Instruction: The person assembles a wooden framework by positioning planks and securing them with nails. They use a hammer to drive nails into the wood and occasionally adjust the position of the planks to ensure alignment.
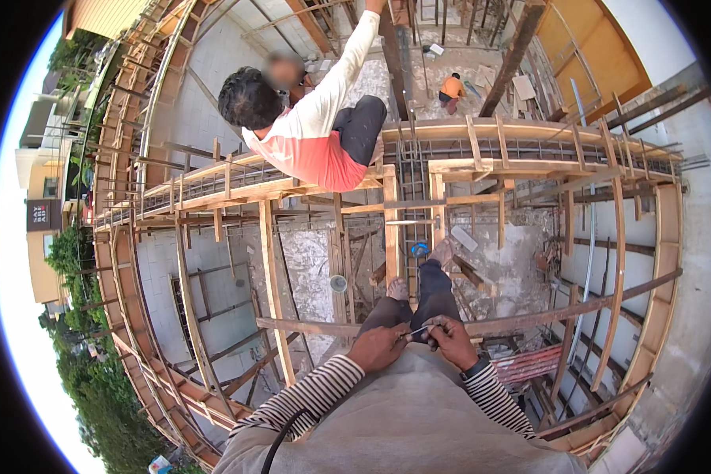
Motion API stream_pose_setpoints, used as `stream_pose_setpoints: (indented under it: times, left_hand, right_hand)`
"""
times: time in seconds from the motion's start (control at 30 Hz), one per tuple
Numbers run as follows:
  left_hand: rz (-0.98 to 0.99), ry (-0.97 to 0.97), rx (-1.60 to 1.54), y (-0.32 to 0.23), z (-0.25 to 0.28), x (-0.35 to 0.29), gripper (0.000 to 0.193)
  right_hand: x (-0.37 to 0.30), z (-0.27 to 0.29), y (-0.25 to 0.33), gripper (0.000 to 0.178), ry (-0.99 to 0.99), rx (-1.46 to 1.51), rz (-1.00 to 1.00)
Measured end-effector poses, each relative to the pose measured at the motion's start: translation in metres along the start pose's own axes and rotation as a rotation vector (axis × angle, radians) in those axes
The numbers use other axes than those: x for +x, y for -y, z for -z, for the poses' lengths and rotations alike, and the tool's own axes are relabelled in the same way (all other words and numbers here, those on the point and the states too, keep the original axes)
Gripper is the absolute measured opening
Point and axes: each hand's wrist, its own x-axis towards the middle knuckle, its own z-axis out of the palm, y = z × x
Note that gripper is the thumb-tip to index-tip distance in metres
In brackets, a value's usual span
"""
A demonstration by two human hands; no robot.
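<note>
My left hand (pixel 377 348) and my right hand (pixel 452 341) meet in front of my body, above my thighs. Between their fingertips runs a thin, light, wire-like piece (pixel 418 330). The fingers of both hands are closed in a pinch on it; it is too small to name with certainty. Just beyond my knees my bare feet rest near the timber form (pixel 392 229), which has steel rebar (pixel 413 182) inside. A brown wooden pole (pixel 521 322) passes crosswise by my hands. Close to one foot lies a small blue round object (pixel 420 249).
A co-worker in a white and coral shirt (pixel 312 154) sits on the far beam formwork (pixel 545 142), one arm raised. Another person in orange (pixel 451 87) is on the floor far below. A bucket (pixel 338 283) stands below. Timber props (pixel 274 292) and open drops surround me.
</note>
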Motion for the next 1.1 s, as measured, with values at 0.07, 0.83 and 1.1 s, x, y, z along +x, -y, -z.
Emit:
stream_pose_setpoints:
  times: [0.07,0.83,1.1]
  left_hand:
    - [0.116,-0.046,-0.088,0.018,-0.018,0.017,0.025]
    - [0.725,-0.055,-0.143,0.276,-0.067,0.333,0.019]
    - [0.615,-0.178,-0.107,0.250,-0.073,0.301,0.039]
  right_hand:
    - [0.036,0.013,-0.008,0.018,0.079,0.030,-0.116]
    - [0.572,0.090,-0.293,0.027,-0.447,0.391,-0.305]
    - [0.759,0.144,-0.372,0.050,-0.916,0.325,-0.453]
